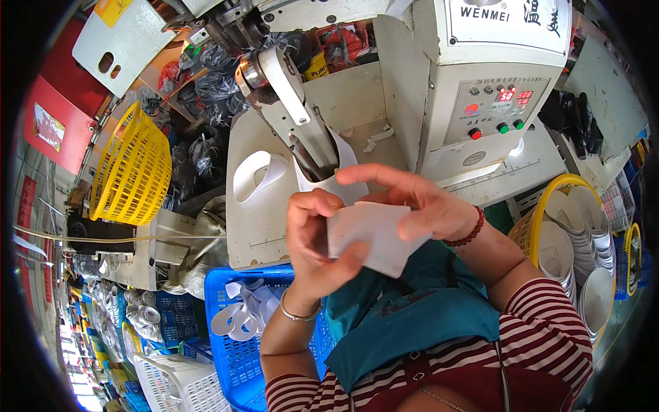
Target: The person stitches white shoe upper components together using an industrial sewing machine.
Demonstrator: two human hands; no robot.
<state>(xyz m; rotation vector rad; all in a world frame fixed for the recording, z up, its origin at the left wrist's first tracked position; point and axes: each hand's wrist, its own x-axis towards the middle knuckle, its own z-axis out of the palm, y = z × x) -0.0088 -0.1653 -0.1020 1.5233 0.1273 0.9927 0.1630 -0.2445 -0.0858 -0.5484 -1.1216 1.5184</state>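
A pale, smooth white sheet piece (pixel 374 237) is held up in front of my apron between both hands. My left hand (pixel 317 240) is closed around its left edge, with the thumb pressed on the near face. Gripping the upper right edge, my right hand (pixel 419 202) has its thumb on the piece and its index finger stretched out toward the machine arm. Just beyond my hands, a white curved piece (pixel 349 159) hangs around the slanted metal arm (pixel 292 113) of the machine. Another looped white piece (pixel 259 177) lies on the machine table (pixel 257 237), left of the arm.
A blue basket (pixel 223 357) with white cut pieces (pixel 244 312) stands below left. At right, a yellow basket (pixel 525 233) holds stacks of white pieces (pixel 556 254). The machine's control box (pixel 491 110) has lit displays and buttons. Another yellow basket (pixel 134 168) stands at far left.
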